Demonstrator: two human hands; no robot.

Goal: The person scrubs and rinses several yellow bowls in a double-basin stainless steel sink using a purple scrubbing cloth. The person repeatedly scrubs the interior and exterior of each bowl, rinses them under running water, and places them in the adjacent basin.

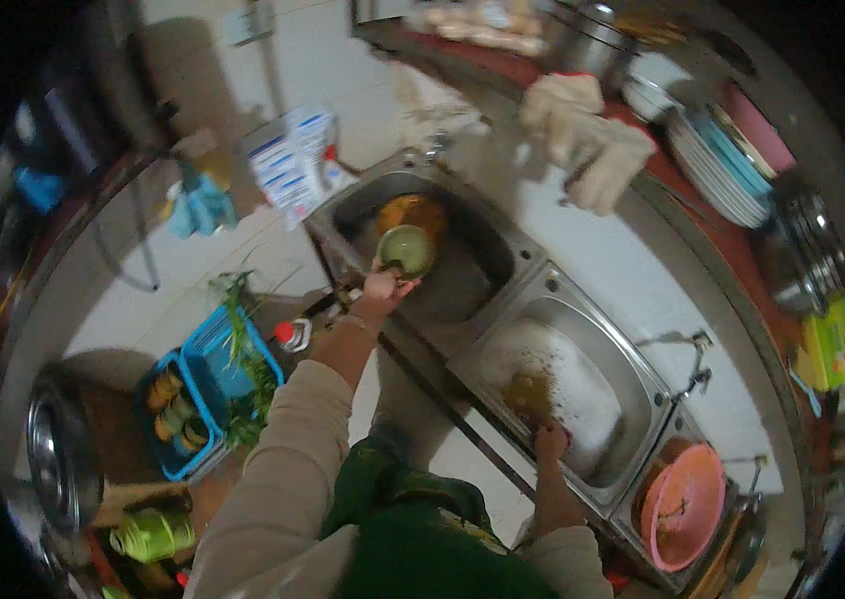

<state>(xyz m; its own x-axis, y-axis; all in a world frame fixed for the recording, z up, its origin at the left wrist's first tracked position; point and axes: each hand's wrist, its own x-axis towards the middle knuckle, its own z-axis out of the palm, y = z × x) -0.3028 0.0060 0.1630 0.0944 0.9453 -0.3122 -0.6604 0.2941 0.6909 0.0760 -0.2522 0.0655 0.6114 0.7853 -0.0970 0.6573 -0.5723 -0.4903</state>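
My left hand (389, 287) grips a small greenish bowl (406, 251) by its near side. It is held over the left stainless steel sink basin (478, 318). Beyond the bowl, an orange item (411, 213) shows inside that basin; its kind is unclear. My right hand (553, 442) reaches to the near side of the middle sink basin (635, 389), which contains water and white suds (588, 378). A brownish patch (528, 395) shows in the suds just past my fingers. A small reddish bit appears at the fingers, too blurred to tell whether they hold it.
A pink plastic colander (684, 508) sits in the right basin. At left are blue plastic baskets (205, 329) with greens (246, 404). Taps (695, 367) project from the tiled wall. Stacked plates (718, 176) and work gloves (591, 138) lie along the ledge.
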